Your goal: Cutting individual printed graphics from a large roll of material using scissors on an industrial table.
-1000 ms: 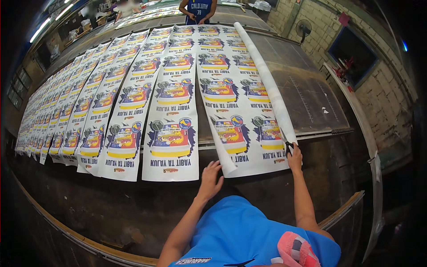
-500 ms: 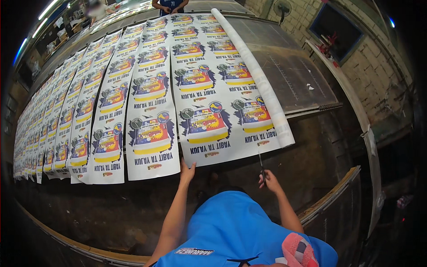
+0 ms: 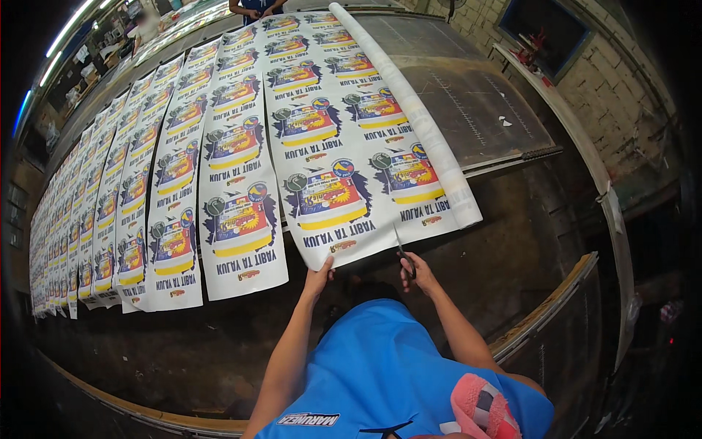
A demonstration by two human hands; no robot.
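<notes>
A wide white printed sheet point(image 3: 329, 201) with repeated colourful designs lies over the table, its near edge hanging towards me. My left hand point(image 3: 319, 278) pinches that edge near its left corner. In my right hand point(image 3: 419, 274) is a pair of scissors point(image 3: 406, 265) with dark handles. Its blades point away from me and meet the near edge between two columns of prints, where the edge looks parted. Along the sheet's right side runs a long rolled-up part point(image 3: 413, 110). To the left lie several separate printed strips point(image 3: 241, 256), side by side.
A dark table surface point(image 3: 468, 110) extends right of the roll. At the far end another person point(image 3: 256, 9) stands with both hands near the sheet. A long ledge point(image 3: 578, 146) runs along the block wall on the right. A wood-edged table point(image 3: 548, 307) is at my lower right.
My left hand has shifted right along with the sheet's corner. My right hand has brought the scissors left and up to the sheet's edge, between the two columns.
</notes>
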